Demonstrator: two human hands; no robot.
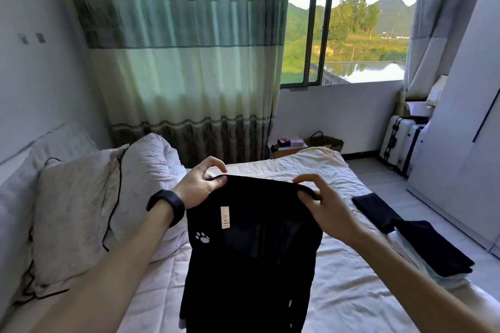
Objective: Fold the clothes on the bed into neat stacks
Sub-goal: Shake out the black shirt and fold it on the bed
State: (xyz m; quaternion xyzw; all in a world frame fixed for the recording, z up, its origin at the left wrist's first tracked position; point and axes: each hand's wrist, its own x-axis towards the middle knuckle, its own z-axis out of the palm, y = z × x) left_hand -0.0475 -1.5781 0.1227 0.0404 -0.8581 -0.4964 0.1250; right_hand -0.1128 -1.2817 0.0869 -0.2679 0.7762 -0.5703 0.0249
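my left grip and right grip pinch the black garment's top edge, hanging over white bed | folded stack at right edge | green curtain, window behind

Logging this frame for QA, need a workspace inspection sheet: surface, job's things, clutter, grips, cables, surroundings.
Surface: bed, wrinkled white sheet.
Job's things: black garment held up, paw print and label showing; folded stack at the bed's right edge; folded dark piece beyond it.
Clutter: pillows and bunched duvet on the left.
Grips: left hand and right hand each pinch the garment's top edge.
Cables: thin black line along the pillows, cord or piping, cannot tell.
Surroundings: curtain, window, suitcases, white wardrobe.
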